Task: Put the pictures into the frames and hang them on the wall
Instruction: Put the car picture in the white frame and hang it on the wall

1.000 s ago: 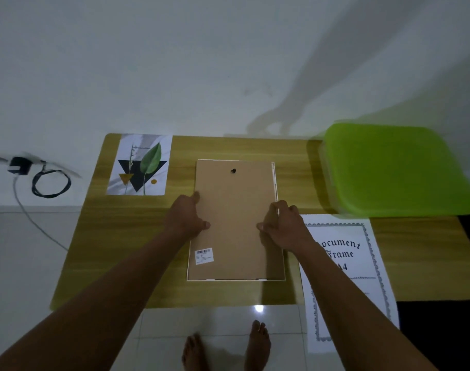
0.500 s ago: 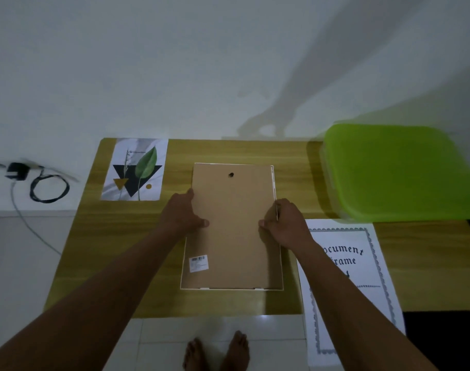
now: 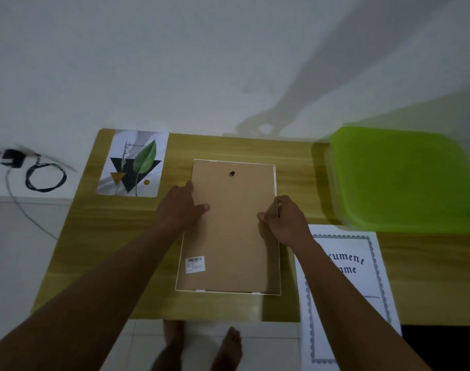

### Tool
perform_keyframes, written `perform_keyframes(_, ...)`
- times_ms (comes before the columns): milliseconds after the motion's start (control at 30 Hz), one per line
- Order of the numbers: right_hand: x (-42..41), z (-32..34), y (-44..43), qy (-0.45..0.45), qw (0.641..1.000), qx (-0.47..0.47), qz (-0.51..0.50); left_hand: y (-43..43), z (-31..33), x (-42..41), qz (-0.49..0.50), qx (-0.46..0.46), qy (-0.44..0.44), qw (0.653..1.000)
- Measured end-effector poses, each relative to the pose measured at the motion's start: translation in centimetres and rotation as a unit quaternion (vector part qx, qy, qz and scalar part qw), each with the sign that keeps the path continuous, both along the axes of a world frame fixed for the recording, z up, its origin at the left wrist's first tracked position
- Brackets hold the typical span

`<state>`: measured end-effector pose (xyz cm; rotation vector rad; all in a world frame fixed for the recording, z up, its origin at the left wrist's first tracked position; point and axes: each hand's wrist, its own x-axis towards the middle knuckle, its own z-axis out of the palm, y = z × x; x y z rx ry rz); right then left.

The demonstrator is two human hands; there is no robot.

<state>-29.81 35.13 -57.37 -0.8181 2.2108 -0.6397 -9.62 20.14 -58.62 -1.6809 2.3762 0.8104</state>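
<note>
Left hand resting on frame, right hand pinching its edge

I stand at a wooden table pushed against a plain white wall, dim light, pale tiled floor beneath.
</note>
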Motion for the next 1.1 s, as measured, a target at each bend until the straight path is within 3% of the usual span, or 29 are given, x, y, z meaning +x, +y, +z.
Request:
perform_keyframes(467, 0.5, -0.6, -0.9, 0.000, 0.999, 0.022, -0.033, 0.4, 0.6, 0.5, 0.035, -0.036, 0.067, 0.996)
perform_keyframes(700, 0.4, -0.2, -1.2, -0.020, 0.999, 0.026, -0.028, 0.9, 0.7, 0.4, 0.008, -0.037, 0.060, 0.997)
perform_keyframes(1100, 1.0, -0.5, -2.0, 0.026, 0.998, 0.052, 0.006, 0.8, 0.7, 0.6, -0.038, -0.012, 0.041, 0.998)
